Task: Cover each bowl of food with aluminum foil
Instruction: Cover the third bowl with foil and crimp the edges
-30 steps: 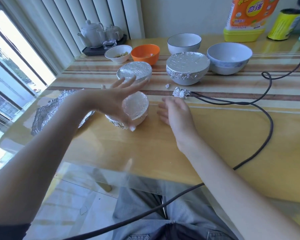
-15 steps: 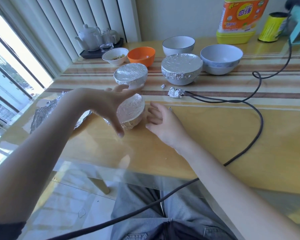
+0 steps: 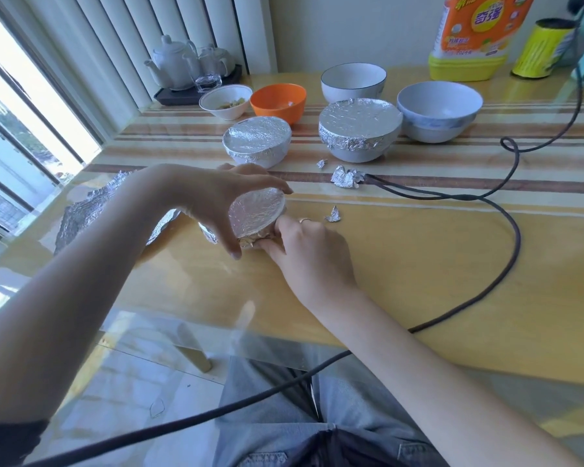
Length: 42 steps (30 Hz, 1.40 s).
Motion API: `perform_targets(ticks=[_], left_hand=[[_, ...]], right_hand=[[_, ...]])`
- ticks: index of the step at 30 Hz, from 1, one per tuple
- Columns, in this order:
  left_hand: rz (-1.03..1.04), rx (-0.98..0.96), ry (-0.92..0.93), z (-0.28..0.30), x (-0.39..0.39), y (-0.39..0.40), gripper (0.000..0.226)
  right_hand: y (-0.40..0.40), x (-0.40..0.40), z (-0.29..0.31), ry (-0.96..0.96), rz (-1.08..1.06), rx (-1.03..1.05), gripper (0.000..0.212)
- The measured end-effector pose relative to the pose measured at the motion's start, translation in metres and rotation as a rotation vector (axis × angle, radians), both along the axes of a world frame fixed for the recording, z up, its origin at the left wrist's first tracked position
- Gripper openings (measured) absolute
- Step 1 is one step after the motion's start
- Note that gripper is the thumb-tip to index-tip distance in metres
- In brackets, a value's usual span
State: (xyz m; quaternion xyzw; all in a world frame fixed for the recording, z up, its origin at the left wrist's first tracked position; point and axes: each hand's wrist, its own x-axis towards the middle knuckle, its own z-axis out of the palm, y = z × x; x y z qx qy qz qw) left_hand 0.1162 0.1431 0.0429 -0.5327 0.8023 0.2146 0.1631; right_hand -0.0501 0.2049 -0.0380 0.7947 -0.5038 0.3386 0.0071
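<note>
Right now I am watching the nearest bowl (image 3: 255,215), already foil-topped, sitting tilted toward me on the counter (image 3: 402,281) between both hands. The left hand (image 3: 213,200) is arching over it, fingers on the far rim and thumb reaching down the near side, so its grip is grasping the bowl. The right hand (image 3: 304,244) is pinching the crumpled foil edge at the near right of the bowl.

My worry is that tilt: if the right hand is tugging too hard, I judge the thin foil could tear or the food could shift against the cover. The black cable (image 3: 506,251) is looping close on the right and could snag a wrist. The loose foil sheet (image 3: 81,214) on the left is lying partly under the left forearm and could get dragged.

Farther off, two wrapped bowls (image 3: 257,139) (image 3: 359,128) are standing done, while the orange bowl (image 3: 279,102) and three white ones are waiting uncovered.

I cannot make out the near bowl's contents, nor its far left side behind the left hand; the bottle (image 3: 472,35) is cut off at the top.
</note>
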Motion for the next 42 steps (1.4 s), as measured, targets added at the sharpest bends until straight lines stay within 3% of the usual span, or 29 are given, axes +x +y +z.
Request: perform_targets(ticks=[4,8,13,20,25,32,38,39,41,42], left_hand=[[0.005,-0.013,-0.021,0.002,-0.003,0.003,0.118],[0.004,-0.005,-0.023,0.001,-0.002,0.002,0.118],[0.009,-0.001,-0.019,0.000,0.000,0.000,0.119],[0.006,0.000,-0.028,0.001,-0.002,0.001,0.117],[0.010,-0.015,-0.001,-0.001,0.000,0.001,0.118],[0.020,-0.015,-0.005,0.002,-0.002,0.003,0.115],[0.021,-0.007,-0.008,0.000,-0.003,0.003,0.116],[0.026,-0.004,-0.002,-0.001,-0.002,0.002,0.117],[0.040,-0.004,0.007,-0.002,-0.001,0.002,0.119],[0.046,-0.005,0.014,-0.002,0.000,0.002,0.119]], right_hand=[[-0.002,-0.004,-0.008,-0.078,0.086,-0.025,0.032],[-0.005,-0.009,-0.004,-0.127,0.217,0.196,0.018],[-0.018,-0.017,0.001,-0.276,0.257,0.347,0.020],[-0.041,-0.026,0.017,0.037,0.355,0.260,0.031],[-0.035,-0.031,0.010,-0.012,0.347,0.260,0.040],[-0.044,-0.028,0.026,-0.009,0.149,0.287,0.060],[-0.044,-0.031,0.029,0.106,0.166,0.425,0.048],[-0.039,-0.033,0.023,0.054,0.128,0.393,0.039],[-0.015,-0.035,0.005,-0.242,0.039,0.322,0.015],[0.000,-0.032,0.000,-0.383,0.030,0.314,0.029]])
